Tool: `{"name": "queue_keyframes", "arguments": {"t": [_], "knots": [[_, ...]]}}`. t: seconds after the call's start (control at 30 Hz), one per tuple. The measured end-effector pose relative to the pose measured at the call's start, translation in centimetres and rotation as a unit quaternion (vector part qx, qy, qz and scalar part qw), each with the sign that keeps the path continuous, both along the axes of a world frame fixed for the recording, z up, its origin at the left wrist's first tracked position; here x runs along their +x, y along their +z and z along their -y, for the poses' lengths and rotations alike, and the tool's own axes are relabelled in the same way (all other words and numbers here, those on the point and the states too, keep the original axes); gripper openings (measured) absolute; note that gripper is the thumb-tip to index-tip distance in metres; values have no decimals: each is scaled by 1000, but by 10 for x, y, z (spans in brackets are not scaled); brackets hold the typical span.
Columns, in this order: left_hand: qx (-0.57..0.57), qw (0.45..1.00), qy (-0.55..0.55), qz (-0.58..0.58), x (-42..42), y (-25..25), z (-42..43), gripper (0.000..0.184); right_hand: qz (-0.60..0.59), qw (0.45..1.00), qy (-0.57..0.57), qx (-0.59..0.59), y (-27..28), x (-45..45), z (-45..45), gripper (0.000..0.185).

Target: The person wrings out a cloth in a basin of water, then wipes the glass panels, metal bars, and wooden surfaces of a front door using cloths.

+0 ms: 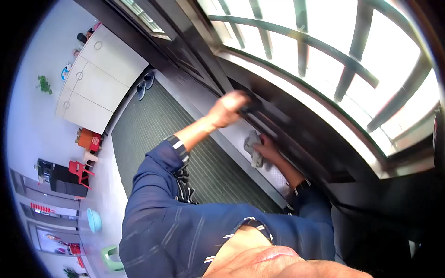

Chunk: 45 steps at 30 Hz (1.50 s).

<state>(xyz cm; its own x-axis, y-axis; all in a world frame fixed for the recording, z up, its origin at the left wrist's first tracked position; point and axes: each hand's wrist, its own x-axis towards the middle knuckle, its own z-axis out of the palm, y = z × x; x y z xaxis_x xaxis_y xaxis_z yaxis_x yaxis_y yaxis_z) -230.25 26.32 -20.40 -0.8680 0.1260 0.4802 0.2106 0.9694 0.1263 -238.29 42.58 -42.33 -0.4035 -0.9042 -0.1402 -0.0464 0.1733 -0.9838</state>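
My left hand (pixel 227 110) is raised at the edge of a dark door (pixel 282 123), its fingers curled against a blurred black part that I cannot make out. Lower and to the right, my right hand (pixel 268 149) grips a crumpled grey cloth (pixel 253 148) close to the door's lower panel. The cloth hangs over a pale, textured sill strip (pixel 273 177). Bright window panes with curved bars (pixel 301 37) fill the upper part of the door.
A ribbed dark mat (pixel 185 139) lies on the floor, with slippers (pixel 141 90) at its far end. White cabinets (pixel 97 78) line the wall. At left are a red chair (pixel 79 171), a blue basin (pixel 94 220) and a green stool (pixel 111 258).
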Motion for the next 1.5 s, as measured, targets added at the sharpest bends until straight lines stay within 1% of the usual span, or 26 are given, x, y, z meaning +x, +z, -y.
{"name": "queue_keyframes", "arguments": {"t": [0.03,0.07,0.1,0.17,0.23,0.3,0.4,0.43,0.47,0.53,0.57,0.6,0.67,0.7,0.77,0.8,0.83,0.9,0.97,1.07,1.13,1.2,1.3,1.33,1.4,1.5], "knots": [[80,994,73,-8,9,6,24,43,-1,1000,-25,4,11,2,-10,52],[85,982,135,-101,14,7,58,40,27,999,-38,-11,13,5,-15,48],[137,951,225,-159,20,22,79,39,53,997,-50,-24,13,6,-22,45],[201,887,294,-293,20,54,126,40,76,995,-65,-13,5,5,-31,42],[180,847,268,-421,5,95,153,42,76,994,-71,31,-5,6,-35,39],[155,838,234,-468,-16,115,166,46,114,990,-71,33,5,7,-32,37],[33,840,199,-503,-45,82,169,52,135,986,-94,11,10,5,-19,34],[21,854,171,-491,-44,67,170,52,138,985,-107,-2,18,7,-12,33],[21,860,191,-472,-41,47,173,53,58,993,-98,4,29,10,-6,33],[46,889,215,-401,-29,6,171,56,-108,991,-80,14,110,13,11,33],[65,904,198,-372,-23,-16,175,57,-193,980,-28,-43,153,12,16,43],[84,917,180,-346,-21,-33,182,57,-304,932,-13,-198,182,8,26,45],[97,929,157,-321,-16,-49,191,58,-554,766,-32,-325,261,5,47,32],[103,935,144,-306,-14,-53,194,58,-542,762,-119,-333,288,18,54,29],[140,942,117,-283,-13,-51,198,56,-710,633,-183,-249,315,8,65,37],[150,948,105,-260,-9,-44,201,55,-736,605,-226,-201,315,4,80,37],[159,954,94,-235,-4,-38,203,55,-758,609,-201,-119,322,0,96,40],[143,965,42,-215,-1,-35,217,53,-794,568,-215,-36,305,-10,132,46],[106,979,-14,-176,3,-29,235,52,-784,580,-222,-26,304,-9,135,49],[172,944,-60,-275,9,6,251,51,-773,596,-217,-10,306,-6,135,49],[154,897,-59,-409,8,55,264,53,-769,604,-211,1,304,-8,130,48],[131,854,1,-503,1,94,280,47,-764,610,-210,-4,305,-8,130,47],[56,842,-51,-534,-25,135,291,45,-760,610,-224,-9,303,-5,133,50],[43,830,-83,-551,-30,128,290,47,-763,604,-230,-10,301,-6,133,50],[-2,865,-89,-494,-29,90,296,42,-773,588,-240,-18,297,-8,136,50],[-90,923,-87,-363,-17,0,293,31,-797,547,-254,-21,289,-13,137,45]]}}
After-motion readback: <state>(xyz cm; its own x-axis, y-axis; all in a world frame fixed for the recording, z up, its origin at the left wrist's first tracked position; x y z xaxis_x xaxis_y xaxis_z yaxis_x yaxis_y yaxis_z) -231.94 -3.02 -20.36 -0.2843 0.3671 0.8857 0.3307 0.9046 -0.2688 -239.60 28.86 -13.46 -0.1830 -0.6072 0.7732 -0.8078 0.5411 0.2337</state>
